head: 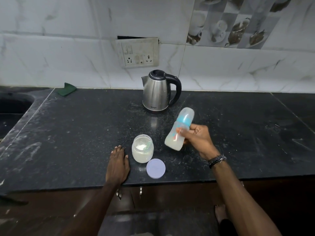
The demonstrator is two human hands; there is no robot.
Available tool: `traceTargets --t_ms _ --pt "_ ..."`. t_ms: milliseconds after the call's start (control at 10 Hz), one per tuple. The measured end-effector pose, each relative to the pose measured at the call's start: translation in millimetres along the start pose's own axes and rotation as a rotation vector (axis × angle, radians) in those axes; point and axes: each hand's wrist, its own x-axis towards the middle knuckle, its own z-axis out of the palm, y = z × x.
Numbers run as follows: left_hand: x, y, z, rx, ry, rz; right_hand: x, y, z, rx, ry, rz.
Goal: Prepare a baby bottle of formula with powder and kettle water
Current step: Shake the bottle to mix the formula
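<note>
The bench [85,126] is dark speckled stone, dusted with pale streaks. The right hand [198,138] curls its fingers round a translucent baby bottle [179,130], held tilted above the bench with its capped, blue-collared top pointing up and away; cloudy white liquid fills its lower part. The left hand [118,163] lies flat, fingers straight, on the bench just beside an open round jar [142,149] of white powder with a pale scoop inside. A round lilac lid [156,168] lies flat by the jar. Behind stands a brushed-steel kettle [157,92] with a black handle.
</note>
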Motion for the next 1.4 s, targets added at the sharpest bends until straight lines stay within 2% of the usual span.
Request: traceTargets --t_ms 100,200,300,400,500,600,700,800,900,1100,1200,1300,1400 --pt "-1 -1 1 0.001 -0.005 -0.014 4 -4 -4 0.097 0.071 0.022" --pt "-1 0 -1 -0.004 0.004 0.0 0 -1 -6 -0.092 -0.155 0.046" --pt "-1 1 -1 -0.006 -0.008 -0.015 2 2 -2 0.072 0.059 0.0" --pt "-1 0 -1 -0.004 0.0 -0.008 3 3 1 -0.094 -0.03 0.068" --pt "0 1 -1 -0.004 0.007 0.004 3 7 3 -0.053 0.027 0.029" --pt "-1 0 1 0.003 0.0 -0.008 4 5 5 0.017 0.172 0.049" --pt "1 -1 1 0.004 0.014 0.007 3 8 1 -0.129 0.007 0.093" --pt "0 -2 2 0.002 0.006 -0.011 6 11 0 0.034 0.221 0.043" --pt "1 -2 2 0.01 0.011 -0.01 1 13 -1 -0.079 0.059 0.065" --pt "0 -3 3 0.016 0.005 -0.014 3 12 -8 0.033 0.117 0.036" --pt "1 -1 1 0.013 0.017 0.0 -1 13 -9 -0.037 -0.073 0.025" --pt "-1 -2 3 0.012 0.001 -0.021 0 9 -8 0.083 0.05 -0.014" --pt "0 -2 1 0.01 0.017 -0.006 -2 11 -6 -0.027 -0.078 0.022"
